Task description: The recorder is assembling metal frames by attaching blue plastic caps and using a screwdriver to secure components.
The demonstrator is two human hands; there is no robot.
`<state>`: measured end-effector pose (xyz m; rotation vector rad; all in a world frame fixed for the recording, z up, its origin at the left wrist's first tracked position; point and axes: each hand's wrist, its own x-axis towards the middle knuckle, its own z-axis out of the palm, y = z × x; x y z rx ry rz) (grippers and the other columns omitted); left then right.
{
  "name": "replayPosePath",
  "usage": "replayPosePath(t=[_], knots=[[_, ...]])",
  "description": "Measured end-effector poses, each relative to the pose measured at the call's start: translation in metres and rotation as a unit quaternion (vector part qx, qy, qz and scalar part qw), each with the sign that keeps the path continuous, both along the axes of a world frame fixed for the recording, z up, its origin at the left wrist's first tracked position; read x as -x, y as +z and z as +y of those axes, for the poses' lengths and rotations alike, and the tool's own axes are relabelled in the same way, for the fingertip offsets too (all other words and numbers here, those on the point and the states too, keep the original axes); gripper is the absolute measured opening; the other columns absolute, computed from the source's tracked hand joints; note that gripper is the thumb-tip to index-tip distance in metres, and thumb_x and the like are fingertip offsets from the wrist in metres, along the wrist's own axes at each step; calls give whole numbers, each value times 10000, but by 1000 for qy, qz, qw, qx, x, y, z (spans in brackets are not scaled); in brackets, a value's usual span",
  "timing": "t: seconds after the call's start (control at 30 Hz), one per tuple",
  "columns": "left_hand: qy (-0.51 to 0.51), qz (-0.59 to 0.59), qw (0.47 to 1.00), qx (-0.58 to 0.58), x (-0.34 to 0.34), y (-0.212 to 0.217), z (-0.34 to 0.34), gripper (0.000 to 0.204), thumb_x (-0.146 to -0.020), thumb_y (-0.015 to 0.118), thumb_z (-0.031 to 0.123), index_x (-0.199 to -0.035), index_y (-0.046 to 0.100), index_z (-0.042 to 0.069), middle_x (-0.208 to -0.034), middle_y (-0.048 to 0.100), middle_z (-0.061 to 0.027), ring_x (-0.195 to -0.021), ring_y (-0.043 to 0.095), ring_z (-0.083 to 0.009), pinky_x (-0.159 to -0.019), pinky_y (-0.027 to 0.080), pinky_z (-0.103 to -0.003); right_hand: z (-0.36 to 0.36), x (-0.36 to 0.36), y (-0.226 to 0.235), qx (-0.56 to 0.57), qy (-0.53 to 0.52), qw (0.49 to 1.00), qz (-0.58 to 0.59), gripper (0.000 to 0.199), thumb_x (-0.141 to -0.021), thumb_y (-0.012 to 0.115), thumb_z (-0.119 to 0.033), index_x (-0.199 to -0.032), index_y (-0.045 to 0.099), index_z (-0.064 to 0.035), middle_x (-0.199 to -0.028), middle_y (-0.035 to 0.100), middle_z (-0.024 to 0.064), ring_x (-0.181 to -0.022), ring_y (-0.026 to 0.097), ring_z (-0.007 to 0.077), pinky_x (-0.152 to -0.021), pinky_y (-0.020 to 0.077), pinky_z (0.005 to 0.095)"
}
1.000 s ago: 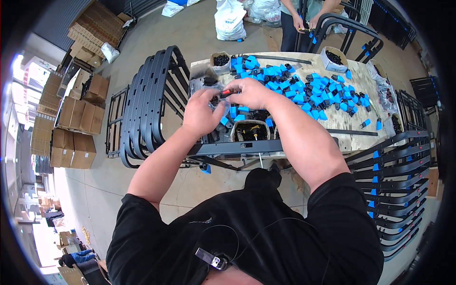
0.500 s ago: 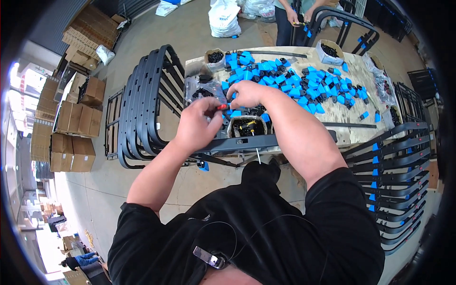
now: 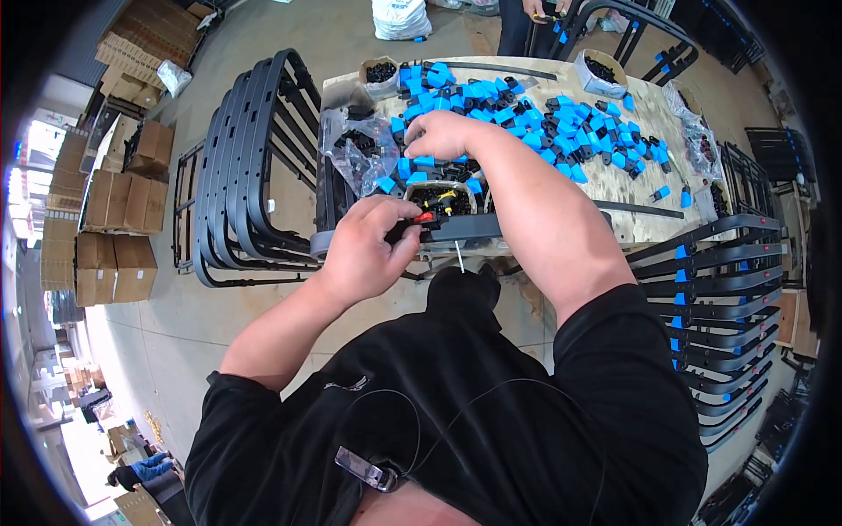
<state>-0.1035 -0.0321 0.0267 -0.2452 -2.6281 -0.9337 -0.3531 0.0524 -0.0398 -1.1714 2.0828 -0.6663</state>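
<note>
My left hand (image 3: 373, 245) pinches a small red piece (image 3: 427, 217) between thumb and fingers, right at a dark grey metal bar (image 3: 469, 230) lying along the table's near edge. Over the pile of blue-and-black plastic parts (image 3: 517, 114), my right hand (image 3: 441, 136) reaches with fingers bent and apart; nothing shows between them. Just behind the bar stands an open box (image 3: 474, 203) of small black pieces, with a yellow-and-black handled tool (image 3: 447, 202) in it. A thin white rod (image 3: 460, 256) sticks out below the bar.
A plastic bag of black parts (image 3: 364, 153) lies at the table's left. Bent black metal frames are stacked left (image 3: 232, 167) and right (image 3: 728, 307). Tubs of black pieces (image 3: 380, 77) (image 3: 602, 74) stand at the back. A co-worker's hands (image 3: 545, 13) work beyond the table.
My left hand has brought the red piece down to the bar. My right hand has moved away from it, farther over the blue parts. The whole view has shifted slightly.
</note>
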Motion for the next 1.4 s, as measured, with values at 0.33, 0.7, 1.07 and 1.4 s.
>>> replayPosePath(t=[0.33,0.7,1.07,1.4], knots=[[-36,72,994,80,3,0,3,224,-781,763,4,-985,676,37,-972,699,-121,-957,681,-314,-852,553,-410,2,-3,6,-25,-21,999,-15,472,-848,759,-369,-1218,730,-78,-1229,712,146,-1141,660,276,-983,506,373],[-95,103,989,51,5,-22,-8,279,-766,819,43,-1013,691,30,-1060,688,-118,-1019,661,-316,-887,537,-418,-2,-1,-4,-14,-37,999,-16,393,-843,742,-367,-1154,777,-130,-1145,747,142,-1029,708,275,-908,553,392],[-120,108,980,118,1,-15,0,304,-762,816,53,-1045,706,31,-1131,692,-98,-1165,639,-305,-971,523,-419,2,-1,-6,-3,-46,999,-3,377,-855,744,-364,-1156,779,-139,-1153,744,122,-988,710,262,-863,563,388],[-91,125,983,94,-4,-24,0,419,-742,845,43,-1127,684,10,-1112,701,-148,-982,704,-324,-846,581,-394,0,8,-14,-25,-71,996,-36,382,-861,744,-371,-1173,771,-153,-1065,745,111,-891,701,245,-746,573,397]])
